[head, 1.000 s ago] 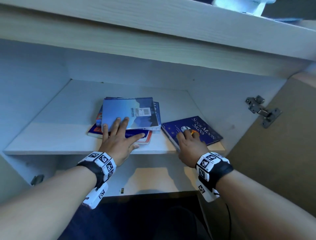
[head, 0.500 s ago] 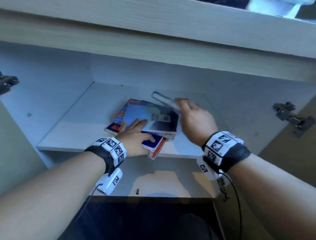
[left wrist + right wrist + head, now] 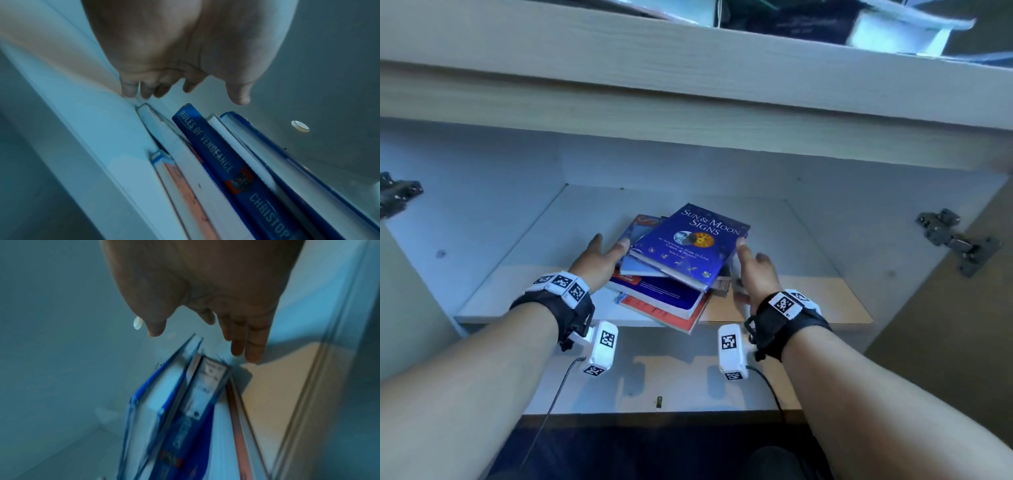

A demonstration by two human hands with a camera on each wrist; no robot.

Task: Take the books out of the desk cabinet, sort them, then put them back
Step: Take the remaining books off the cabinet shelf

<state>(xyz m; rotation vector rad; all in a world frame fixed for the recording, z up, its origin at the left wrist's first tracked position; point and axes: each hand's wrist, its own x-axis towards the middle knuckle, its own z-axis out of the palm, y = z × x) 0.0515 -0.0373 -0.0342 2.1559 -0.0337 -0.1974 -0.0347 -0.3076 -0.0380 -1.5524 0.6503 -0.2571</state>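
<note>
**Books stacked on the cabinet shelf, hands closing in on both sides**

Books sit in one untidy pile (image 3: 671, 281) near the front of the cabinet shelf (image 3: 524, 274), each one turned a little against the one below. On top lies the blue "Sun & Moon Signs" hardcover (image 3: 688, 246), cover up. Under it you can make out a pale blue book, then "Rules of Vengeance" (image 3: 216, 155), whose spine reads clearly in the left wrist view, and at the bottom a red-edged book (image 3: 674, 318) whose corner juts past the shelf's front lip.

Your left hand (image 3: 599, 260) is at the pile's left side, fingers extended and spread, fingertips touching or almost touching the pale blue book's edge. Your right hand (image 3: 753, 270) mirrors it on the right, fingers straight, thumb tip against the hardcover's right edge. Neither hand has closed round anything; both are relaxed and flat, bracketing the pile. That placement suggests you mean to square the books or clamp them between your palms and lift them out together.

Because the pile is skewed, a squeeze from the sides may twist the top books instead of gripping them; getting fingers under the bottom book would probably be safer.

Hinges (image 3: 955, 240) show on both cabinet walls, and the bench edge (image 3: 619, 68) runs above the opening.
</note>
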